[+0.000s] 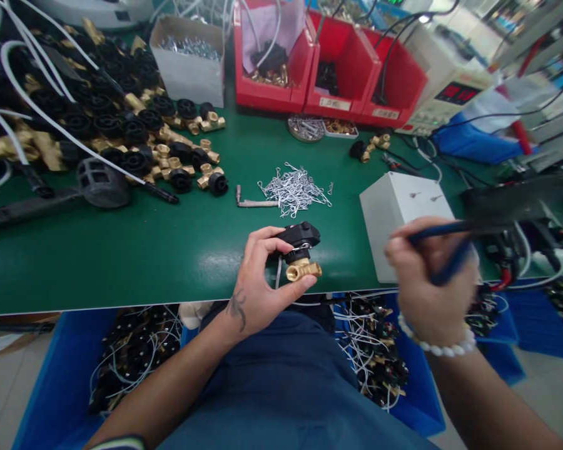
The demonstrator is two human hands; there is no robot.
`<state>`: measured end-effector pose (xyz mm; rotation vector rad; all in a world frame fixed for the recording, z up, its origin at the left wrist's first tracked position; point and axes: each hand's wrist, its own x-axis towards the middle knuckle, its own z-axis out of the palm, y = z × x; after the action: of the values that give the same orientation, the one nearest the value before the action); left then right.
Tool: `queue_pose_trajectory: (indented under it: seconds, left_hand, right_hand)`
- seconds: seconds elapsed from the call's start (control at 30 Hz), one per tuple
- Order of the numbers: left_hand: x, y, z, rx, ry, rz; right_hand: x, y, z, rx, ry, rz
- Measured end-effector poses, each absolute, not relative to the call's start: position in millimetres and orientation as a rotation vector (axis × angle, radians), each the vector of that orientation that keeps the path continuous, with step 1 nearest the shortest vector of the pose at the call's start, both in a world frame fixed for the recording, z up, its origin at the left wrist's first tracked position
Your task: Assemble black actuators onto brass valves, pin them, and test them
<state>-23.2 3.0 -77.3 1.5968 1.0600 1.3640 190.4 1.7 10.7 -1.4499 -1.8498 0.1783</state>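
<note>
– What is the left hand (263, 284) holding?
– A brass valve (304, 270) with a black actuator head (301, 234) on top; the fingers curl over the head's near left side and the thumb lies under the brass, so the grip is closed around the piece; it sits above the near edge of the green workbench (178, 250).
– Anything between the two parts?
– A wire clip (301, 247) crosses just below the head, beside a fingertip; a pale cable hangs close by.
– And the right hand (431, 269)?
– Its fingers are closed around blue-handled pliers (450, 261); motion blurs them, so I cannot tell how their jaws stand; the hand is in front of a light grey box (389, 215), well apart from the valve.
– What lies beyond?
– A loose pile of wire clips (294, 192), with a bent metal rod (258, 204) reaching into its left side; farther back, a round dish of pins (306, 128) near three red bins (274, 94).
– And to the left?
– A heap of brass valves with black caps (136, 134); a black mallet (103, 182) lies in front of it.
</note>
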Motion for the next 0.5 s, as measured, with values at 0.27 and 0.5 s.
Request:
queue_pose_trajectory:
  seconds: [0.27,0.5]
  left_hand:
    - [-23.3,3.9,-76.7,1.592,1.06,1.366]
    - [-22.8,4.9,-76.4,1.584,1.053,1.397]
  right_hand:
    - [191.6,3.2,7.0,-1.44,-1.674,0.081]
    - [192.7,5.6,8.2,-1.5,-2.125,0.269]
